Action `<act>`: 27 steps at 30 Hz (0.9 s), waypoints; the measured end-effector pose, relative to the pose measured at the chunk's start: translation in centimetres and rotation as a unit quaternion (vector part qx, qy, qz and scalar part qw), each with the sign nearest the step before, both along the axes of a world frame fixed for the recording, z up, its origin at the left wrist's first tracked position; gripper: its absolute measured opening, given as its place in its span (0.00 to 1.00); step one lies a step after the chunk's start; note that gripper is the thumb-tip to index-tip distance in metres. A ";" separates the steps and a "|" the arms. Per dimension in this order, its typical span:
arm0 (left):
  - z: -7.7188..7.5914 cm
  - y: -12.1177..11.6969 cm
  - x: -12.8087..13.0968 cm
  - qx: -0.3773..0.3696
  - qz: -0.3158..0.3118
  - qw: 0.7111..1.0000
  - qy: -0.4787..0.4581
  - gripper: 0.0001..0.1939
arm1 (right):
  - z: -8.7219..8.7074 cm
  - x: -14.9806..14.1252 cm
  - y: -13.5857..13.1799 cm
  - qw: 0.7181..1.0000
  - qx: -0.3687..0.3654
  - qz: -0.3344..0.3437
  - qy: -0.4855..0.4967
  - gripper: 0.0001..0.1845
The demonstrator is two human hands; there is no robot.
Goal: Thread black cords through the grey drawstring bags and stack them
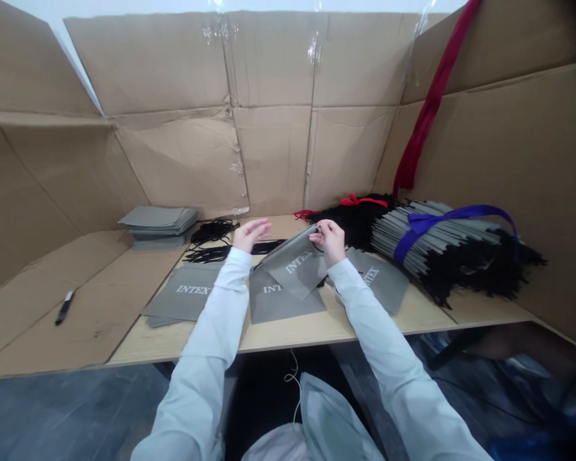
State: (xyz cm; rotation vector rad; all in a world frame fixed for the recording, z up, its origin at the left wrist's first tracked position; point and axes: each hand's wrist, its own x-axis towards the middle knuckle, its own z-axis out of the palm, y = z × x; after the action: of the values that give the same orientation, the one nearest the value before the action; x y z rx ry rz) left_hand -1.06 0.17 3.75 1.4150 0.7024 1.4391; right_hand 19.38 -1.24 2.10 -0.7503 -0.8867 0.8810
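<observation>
Over the table, right fingers pinch a pouch, left fingers loosely extended.

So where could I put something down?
On the left cardboard, between the pen and the left INTEX pieces. The table has a thin bare strip along its front. Grey pieces and black cords crowd the middle; a purple-tied bundle crowds the right.

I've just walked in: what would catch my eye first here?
Probably the big gray bundle tied with a purple ribbon, at the right end of the table. Above it, a dark red strip hangs by the cardboard wall. Then, in the middle, the right hand holds up a gray INTEX pouch.
</observation>
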 end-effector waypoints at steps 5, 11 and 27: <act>-0.5 1.3 -3.0 -0.111 0.057 0.992 0.008 0.17 | -0.6 2.4 0.7 0.989 -0.035 -0.011 0.140 0.04; -2.3 1.0 -1.3 -0.136 -0.009 0.989 0.064 0.17 | -1.2 2.4 1.1 0.978 -0.064 -0.028 0.197 0.08; -3.4 1.3 1.1 -0.235 0.038 0.944 -0.228 0.08 | -3.1 1.6 2.1 0.956 -0.141 -0.075 0.248 0.07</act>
State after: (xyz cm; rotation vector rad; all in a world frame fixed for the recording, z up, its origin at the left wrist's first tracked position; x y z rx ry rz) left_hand 0.00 1.46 0.33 0.6614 0.7390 1.4642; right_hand 20.93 0.83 -0.99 -0.7814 -0.2577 1.0128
